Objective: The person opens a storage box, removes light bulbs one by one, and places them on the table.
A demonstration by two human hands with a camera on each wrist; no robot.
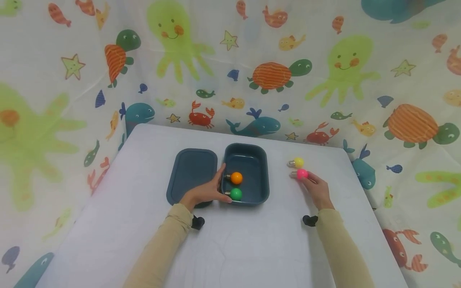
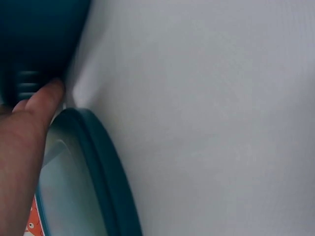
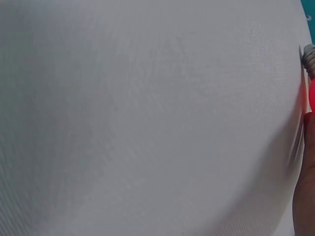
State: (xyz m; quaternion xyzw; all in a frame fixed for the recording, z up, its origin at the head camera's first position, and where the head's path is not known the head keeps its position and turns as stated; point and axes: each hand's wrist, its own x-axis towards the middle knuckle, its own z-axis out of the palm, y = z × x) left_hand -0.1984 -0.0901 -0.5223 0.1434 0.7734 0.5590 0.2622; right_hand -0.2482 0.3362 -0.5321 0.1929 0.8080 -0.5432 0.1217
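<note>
- Pink bulb (image 1: 301, 173) lies on the white table (image 1: 252, 248), right of the dark blue box (image 1: 264, 188) and well apart from it; the right hand (image 1: 317, 191) touches it from the near side, so the bulb sits just beyond the fingertips.
- Long axis: the bulb lies on its side, metal screw base pointing left toward the box, coloured globe to the right — across the line of the forearm, not along it.
- Grip of the right hand: the fingers reach forward onto the bulb, but whether they have closed round it I cannot tell; the right wrist view shows only a sliver of pink and the screw base (image 3: 309, 58) at its right edge.
- Yellow bulb (image 1: 297, 162) lies just beyond the pink one, nearly touching, its base also to the left.
- Left hand (image 1: 206, 191) rests with straight fingers against the left wall of the box, above the gap between the box and its lid (image 1: 191, 176), which lies flat just to the left; it holds nothing, and the right hand is by far the nearer to the pink bulb.
- Inside the box lie an orange bulb (image 1: 235, 178) and, nearer, a green bulb (image 1: 235, 194), both with bases pointing left.
- Surface and room: a smooth white cloth-covered tabletop — backed on all sides by a curtain (image 1: 324, 80) printed with sea creatures.
</note>
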